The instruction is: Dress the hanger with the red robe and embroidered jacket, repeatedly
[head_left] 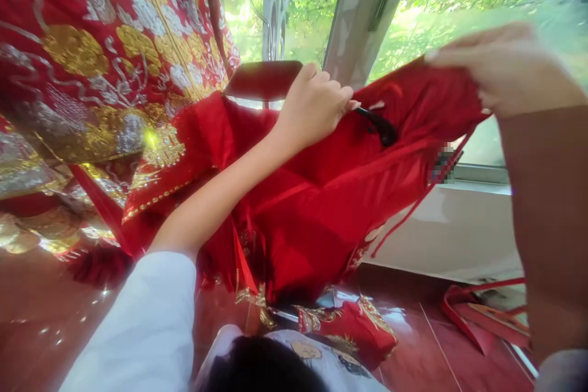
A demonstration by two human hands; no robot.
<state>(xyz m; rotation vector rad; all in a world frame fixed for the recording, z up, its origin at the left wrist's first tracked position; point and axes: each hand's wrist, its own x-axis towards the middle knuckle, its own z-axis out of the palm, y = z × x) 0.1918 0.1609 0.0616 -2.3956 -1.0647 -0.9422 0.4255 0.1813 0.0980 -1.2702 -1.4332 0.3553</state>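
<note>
My left hand (315, 101) is closed in a fist over a red garment (316, 214). A slim black piece (381, 125), which looks like the arm of a clothes hanger, sticks out by its thumb and lies against the red cloth. What else the fist holds is hidden. Off to the right, my right hand (503, 70) is blurred by motion, its fingers closed on the upper edge of the garment and holding it raised. Thin red ties trail below that edge. Gold beading decorates the garment's left part. Behind my left fist a flat dark red piece (264, 81) shows.
A red robe (92, 55) with gold and silver embroidery hangs at the left. Windows (473, 0) and a pale wall (441, 233) stand in front. Below are a red tiled floor (432, 343), gold-trimmed red cloth (358, 331) and a red strapped item (487, 318).
</note>
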